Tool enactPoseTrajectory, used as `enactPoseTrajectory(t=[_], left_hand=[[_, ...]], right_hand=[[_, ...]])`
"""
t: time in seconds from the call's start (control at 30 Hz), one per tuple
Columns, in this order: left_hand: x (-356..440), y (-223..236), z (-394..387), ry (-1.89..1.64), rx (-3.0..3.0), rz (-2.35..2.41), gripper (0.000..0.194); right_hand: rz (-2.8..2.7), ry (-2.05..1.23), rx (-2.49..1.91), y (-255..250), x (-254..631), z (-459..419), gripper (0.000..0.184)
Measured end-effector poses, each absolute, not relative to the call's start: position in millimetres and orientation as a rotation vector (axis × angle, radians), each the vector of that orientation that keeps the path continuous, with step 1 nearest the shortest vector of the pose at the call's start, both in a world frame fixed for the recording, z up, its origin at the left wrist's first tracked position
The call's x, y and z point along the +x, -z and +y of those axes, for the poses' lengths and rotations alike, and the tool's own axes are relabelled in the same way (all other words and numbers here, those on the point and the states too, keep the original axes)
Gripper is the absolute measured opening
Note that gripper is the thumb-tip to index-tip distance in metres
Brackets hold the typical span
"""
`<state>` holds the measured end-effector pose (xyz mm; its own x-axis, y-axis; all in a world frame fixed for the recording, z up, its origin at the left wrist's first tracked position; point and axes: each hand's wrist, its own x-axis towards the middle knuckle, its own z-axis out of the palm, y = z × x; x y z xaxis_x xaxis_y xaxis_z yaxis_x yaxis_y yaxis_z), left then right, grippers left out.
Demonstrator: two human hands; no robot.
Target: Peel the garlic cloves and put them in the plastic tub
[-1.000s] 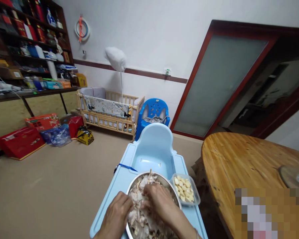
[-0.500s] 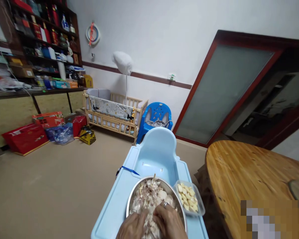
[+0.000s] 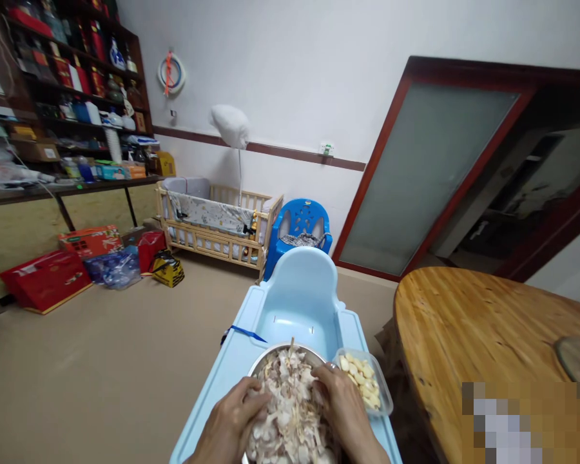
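Left hand (image 3: 232,415): curved at the near-left edge of the pile, thumb and forefinger slightly parted, thumb against the papery garlic skins (image 3: 292,399). Remaining fingers hidden; cannot tell whether it has hold of anything. Right hand (image 3: 341,399): fingers bent down into the far side of the heap, tips partly buried; any grip likewise cannot be told.

Between the hands: the skins, heaped in a round metal bowl (image 3: 265,356), its rim visible beyond them. Just right of the right hand: clear container (image 3: 385,390) of pale peeled cloves (image 3: 363,383), partly behind that hand. Under all: light-blue surface (image 3: 212,386), with a matching seat back (image 3: 302,270) beyond the hands.

Technique, judged: part the skins with light fingertips, lifting rather than pressing; feel for firm pieces under the fluff. Left hand best steadies the rim side. Right wrist should clear the container.
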<state>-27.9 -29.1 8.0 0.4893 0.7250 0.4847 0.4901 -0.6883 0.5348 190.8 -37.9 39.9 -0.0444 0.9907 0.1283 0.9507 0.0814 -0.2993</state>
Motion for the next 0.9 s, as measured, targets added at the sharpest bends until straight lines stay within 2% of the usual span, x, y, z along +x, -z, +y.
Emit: enactPoseTrajectory(t=[0.17,0.33,0.43,0.53,0.6,0.8,0.9], left_hand=[[-39.0,-13.0,-23.5,-1.071,2.300,1.143,0.029],[-47.9,-9.3,-31.6,-0.840,2.372,1.198,0.022],[-43.8,-1.2,-39.3,-0.732,2.455,1.262,0.020],[-35.0,5.9,-44.1,-0.743,2.572,1.303,0.015],[-31.1,7.0,-45.5,-0.779,2.687,1.231,0.015],[-37.4,-2.6,-47.4,-0.716,2.769,1.017,0.013],[-43.4,-2.5,-48.3,-0.807,2.729,0.986,0.020]], right_hand=[[-2.204,-0.125,-1.977,-32.2,184.1,-28.0,0.026],[-2.187,-0.114,-1.963,-35.8,183.2,-33.3,0.027],[-2.231,-0.168,-1.717,-45.6,169.3,-43.2,0.030],[-2.351,-0.222,-1.375,-49.1,145.6,-51.7,0.029],[-2.416,-0.271,-1.298,-45.3,133.3,-53.6,0.033],[-2.494,-0.283,-1.452,-24.7,137.2,-48.8,0.010],[-2.405,-0.174,-1.431,-14.1,143.6,-49.6,0.011]])
